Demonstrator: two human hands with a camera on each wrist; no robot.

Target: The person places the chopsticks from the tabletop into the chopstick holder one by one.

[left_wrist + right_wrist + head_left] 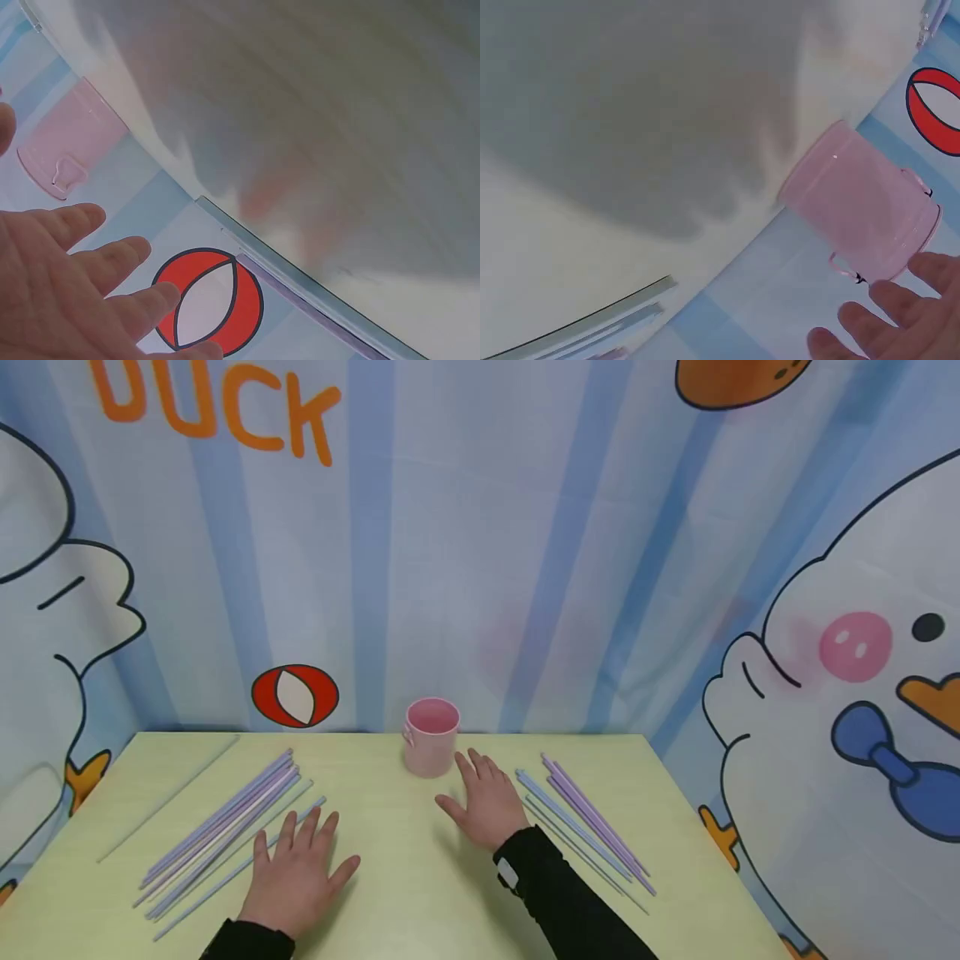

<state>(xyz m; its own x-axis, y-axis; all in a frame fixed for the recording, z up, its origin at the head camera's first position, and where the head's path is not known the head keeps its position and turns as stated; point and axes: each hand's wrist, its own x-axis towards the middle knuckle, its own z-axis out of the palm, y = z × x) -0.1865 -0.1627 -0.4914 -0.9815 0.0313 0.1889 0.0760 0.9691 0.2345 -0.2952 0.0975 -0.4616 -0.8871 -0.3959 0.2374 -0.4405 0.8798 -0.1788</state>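
Observation:
A small pink bucket (431, 747) stands upright at the back middle of the table; small ears show on its sides in the right wrist view. My right hand (486, 802) has its fingers spread just in front of the bucket's right side and holds nothing. At the left, a bundle of thin purple and bluish sticks (221, 839) lies slanted on the table. My left hand (294, 868), fingers spread, is over the near right end of that group, close to a light blue stick (217, 893). A smaller group of sticks (592, 818) lies right of my right hand.
One pale green stick (168, 797) lies apart at the table's far left. The pale yellow table (405, 877) ends at the back against a striped blue curtain (450, 543) with printed ducks and a red and white ball.

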